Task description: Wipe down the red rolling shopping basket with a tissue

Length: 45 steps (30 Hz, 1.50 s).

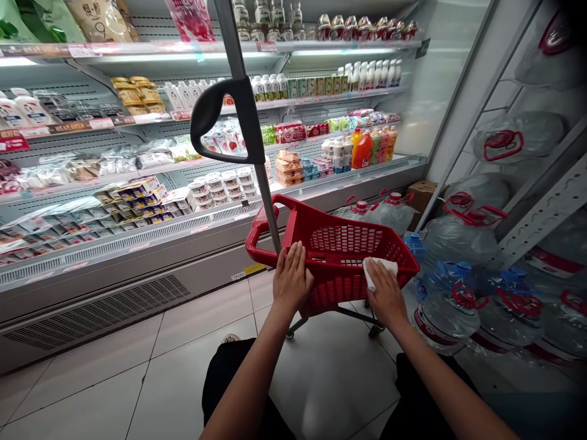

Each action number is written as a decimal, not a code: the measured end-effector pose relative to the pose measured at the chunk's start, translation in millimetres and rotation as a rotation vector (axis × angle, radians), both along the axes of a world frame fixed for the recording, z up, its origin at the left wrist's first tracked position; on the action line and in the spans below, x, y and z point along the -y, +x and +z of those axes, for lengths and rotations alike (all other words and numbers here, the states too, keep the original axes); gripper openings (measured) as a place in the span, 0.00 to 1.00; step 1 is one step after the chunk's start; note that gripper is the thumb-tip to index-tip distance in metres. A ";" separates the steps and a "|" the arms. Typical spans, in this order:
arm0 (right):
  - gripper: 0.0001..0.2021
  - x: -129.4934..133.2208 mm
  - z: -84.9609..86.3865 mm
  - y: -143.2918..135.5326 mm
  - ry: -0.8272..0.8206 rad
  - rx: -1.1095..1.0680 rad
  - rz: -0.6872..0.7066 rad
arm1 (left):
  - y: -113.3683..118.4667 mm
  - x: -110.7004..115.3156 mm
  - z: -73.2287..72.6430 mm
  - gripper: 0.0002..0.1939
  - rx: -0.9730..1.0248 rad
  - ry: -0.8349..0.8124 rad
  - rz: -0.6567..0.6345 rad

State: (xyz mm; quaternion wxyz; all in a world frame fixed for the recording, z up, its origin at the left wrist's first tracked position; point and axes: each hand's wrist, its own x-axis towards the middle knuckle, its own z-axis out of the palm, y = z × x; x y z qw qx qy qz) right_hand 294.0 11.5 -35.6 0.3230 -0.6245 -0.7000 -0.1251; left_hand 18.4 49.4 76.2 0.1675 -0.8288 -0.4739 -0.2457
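A small red shopping cart [337,235] with a perforated plastic basket stands before me on dark legs with casters. My left hand [291,278] rests on its near rim close to the handle end, fingers stretched out and holding nothing. At the right part of the same rim, my right hand [384,292] presses a folded white cloth [389,266] against the plastic, its fingers laid over it. A grey pole with a black loop handle [221,119] rises in front of the shelves, its lower end by the cart's red handle [257,235].
An open refrigerated display [202,226] with cups, bottles and packets runs along the left and back. Large water jugs [452,311] with red and blue caps crowd the floor at right, close to the cart. More hang on a rack [518,146]. Pale tiles [192,360] cover the floor.
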 end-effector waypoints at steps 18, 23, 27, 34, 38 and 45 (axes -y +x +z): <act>0.37 7.0 -9.0 30.3 -0.044 0.089 0.090 | -9.4 -8.8 -8.2 0.33 0.033 0.012 0.075; 0.34 14.6 -22.4 66.4 -0.022 0.027 -0.115 | 7.9 -3.4 -25.7 0.37 -0.007 -0.008 0.058; 0.34 -4.4 -5.9 3.0 -0.014 0.048 0.000 | 29.9 2.2 -40.4 0.37 -0.052 -0.036 0.004; 0.37 -24.6 19.1 -64.6 -0.007 0.050 0.239 | 30.0 -5.1 -43.6 0.37 -0.086 -0.045 -0.048; 0.33 -10.5 10.9 -5.8 -0.045 0.068 0.219 | 20.2 -18.0 -40.6 0.37 -0.081 -0.047 -0.042; 0.32 25.9 -11.9 69.3 -0.065 0.091 0.096 | 16.1 -48.6 -39.6 0.36 0.012 -0.102 0.082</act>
